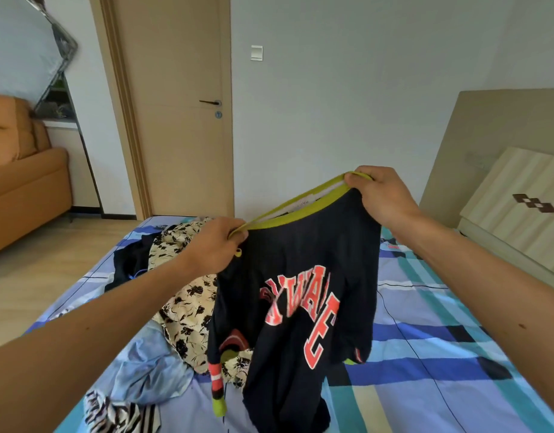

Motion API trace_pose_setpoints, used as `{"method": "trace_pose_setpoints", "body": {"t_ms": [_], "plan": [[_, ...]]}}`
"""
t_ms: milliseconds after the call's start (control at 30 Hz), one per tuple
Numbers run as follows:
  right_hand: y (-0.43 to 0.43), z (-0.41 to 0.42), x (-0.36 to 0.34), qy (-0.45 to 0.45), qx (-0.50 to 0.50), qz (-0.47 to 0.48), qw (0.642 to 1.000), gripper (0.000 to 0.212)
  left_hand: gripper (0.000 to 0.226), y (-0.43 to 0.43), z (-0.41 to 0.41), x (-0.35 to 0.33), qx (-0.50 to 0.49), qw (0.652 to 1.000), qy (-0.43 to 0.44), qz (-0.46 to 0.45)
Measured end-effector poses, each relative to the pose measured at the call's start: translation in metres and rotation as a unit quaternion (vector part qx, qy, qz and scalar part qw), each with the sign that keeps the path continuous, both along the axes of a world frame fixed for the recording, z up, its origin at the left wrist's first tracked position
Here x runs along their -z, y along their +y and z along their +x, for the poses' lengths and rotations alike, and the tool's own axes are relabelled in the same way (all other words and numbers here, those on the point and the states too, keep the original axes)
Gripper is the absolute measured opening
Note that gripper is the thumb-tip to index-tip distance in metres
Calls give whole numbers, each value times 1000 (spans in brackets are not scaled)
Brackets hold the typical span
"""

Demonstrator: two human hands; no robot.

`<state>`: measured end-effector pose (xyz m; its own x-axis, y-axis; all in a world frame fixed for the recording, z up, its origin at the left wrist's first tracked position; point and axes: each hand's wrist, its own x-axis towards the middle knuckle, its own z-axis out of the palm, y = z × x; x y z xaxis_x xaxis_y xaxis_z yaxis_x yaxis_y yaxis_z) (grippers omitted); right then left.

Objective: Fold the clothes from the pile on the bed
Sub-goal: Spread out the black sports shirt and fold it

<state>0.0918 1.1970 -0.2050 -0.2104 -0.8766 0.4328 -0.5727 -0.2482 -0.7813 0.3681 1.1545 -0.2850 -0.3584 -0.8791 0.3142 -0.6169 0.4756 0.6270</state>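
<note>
The person holds up a dark navy sweater (300, 276) above the bed (456, 354), with both arms stretched forward. The left hand (216, 245) is closed on the yellow-green collar (300, 214) at its left end, and the right hand (382, 192) pinches the same collar at its right end, higher up. The collar is pulled long between the 2 hands, so the hands are well apart. The sweater hangs down from them, and its lower part touches the bed cover. It has big red-orange letters (304, 310) on the front, and 1 sleeve end with red, black and green stripes (218, 389) hangs at the lower left.

To the left of the sweater lies the pile of clothes (182, 307) on the bed: a cream piece with black flowers, a dark piece behind it, a light blue piece and a black and white striped piece near the front edge. The bed cover has blue and turquoise checks
</note>
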Motion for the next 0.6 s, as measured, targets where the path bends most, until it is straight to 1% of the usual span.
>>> {"method": "trace_pose_setpoints", "body": {"t_ms": [100, 267, 333, 400, 433, 467, 533, 567, 600], "plan": [[-1, -10, 1, 33, 19, 5, 999, 33, 33, -1, 4, -9, -13, 998, 55, 30], [-2, -23, 10, 63, 17, -8, 998, 35, 34, 1, 1, -24, -2, 982, 179, 59], [4, -27, 12, 86, -24, -3, 996, 37, 34, 2, 2, -27, 10, 983, 177, 43], [13, -31, 14, 138, -87, 35, 986, 36, 34, 4, 5, -30, 18, 990, 143, 5], [16, -33, 15, 179, -110, 58, 976, 33, 33, 5, 8, -30, 23, 993, 114, -19], [17, -35, 18, 231, -117, 73, 963, 30, 30, 5, 11, -30, 25, 996, 67, -49], [11, -39, 27, 312, -84, 71, 944, 23, 28, 4, 16, -27, 5, 990, -75, -118], [6, -41, 33, 323, -58, 60, 943, 21, 29, 2, 17, -24, -10, 979, -137, -148], [3, -43, 38, 319, -29, 45, 946, 20, 29, 0, 18, -20, -22, 971, -170, -169]]}}
